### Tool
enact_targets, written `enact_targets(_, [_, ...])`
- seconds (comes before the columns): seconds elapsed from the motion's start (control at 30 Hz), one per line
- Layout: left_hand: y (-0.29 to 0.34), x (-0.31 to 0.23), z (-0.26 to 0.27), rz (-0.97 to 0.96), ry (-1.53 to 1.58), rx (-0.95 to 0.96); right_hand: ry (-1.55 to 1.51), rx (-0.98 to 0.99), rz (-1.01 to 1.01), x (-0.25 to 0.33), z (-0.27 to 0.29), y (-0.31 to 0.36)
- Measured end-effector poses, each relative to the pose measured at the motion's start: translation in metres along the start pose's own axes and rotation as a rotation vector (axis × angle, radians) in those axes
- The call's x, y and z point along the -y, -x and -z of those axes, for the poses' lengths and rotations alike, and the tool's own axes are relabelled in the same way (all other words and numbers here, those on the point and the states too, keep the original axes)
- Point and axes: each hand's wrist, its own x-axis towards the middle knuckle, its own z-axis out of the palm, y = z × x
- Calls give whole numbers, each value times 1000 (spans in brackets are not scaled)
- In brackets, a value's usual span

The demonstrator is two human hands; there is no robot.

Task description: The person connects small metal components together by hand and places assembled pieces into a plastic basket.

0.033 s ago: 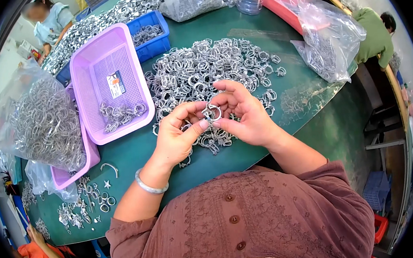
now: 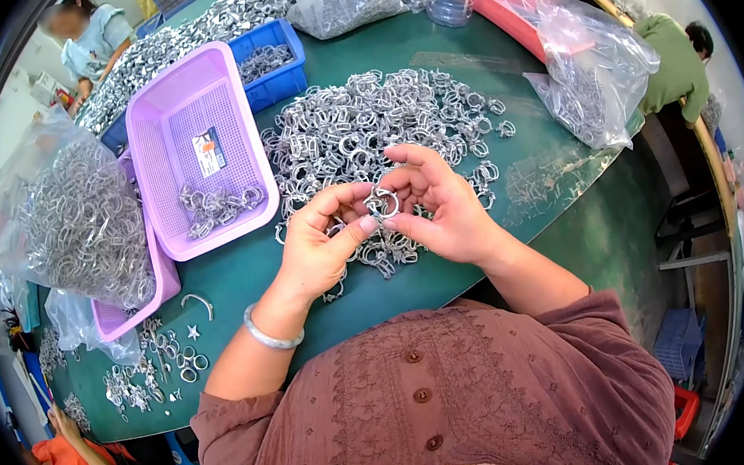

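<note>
Between the fingertips of both hands is a silver-coloured metal ring (image 2: 392, 203), apparently with an ornament on its top. My left hand (image 2: 319, 244) pinches its left side with thumb and forefinger. On the other side, the thumb and forefinger of my right hand (image 2: 451, 216) grip it, while its upper fingers stay curled and raised. Under and behind my hands spreads a large heap of similar metal rings (image 2: 354, 120). To the left, a purple plastic basket (image 2: 263, 154) leans tilted, with a small cluster of rings (image 2: 213, 208) at its near end.
A clear bag of rings (image 2: 83, 229) stands at the left, and sorted rings and star pieces (image 2: 151, 372) lie nearer. Behind are a blue bin (image 2: 277, 87) and a red tray (image 2: 503, 12). Another filled bag (image 2: 592, 84) sits at the right table edge. Other people sit around.
</note>
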Motion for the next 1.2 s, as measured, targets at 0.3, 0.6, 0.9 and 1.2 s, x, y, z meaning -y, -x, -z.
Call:
enact_targets(0.3, [0, -3, -8, 86, 182, -17, 212, -2, 131, 6, -3, 0])
enact_targets(0.6, [-7, 1, 15, 219, 776, -171, 494, -52, 167, 7, 18, -18])
enact_targets(0.9, [-5, 3, 21, 241, 810, -207, 1140, 111, 338, -12, 15, -58])
enact_targets(1.2, [-5, -3, 12, 325, 532, -314, 1119, 155, 293, -18, 14, -67])
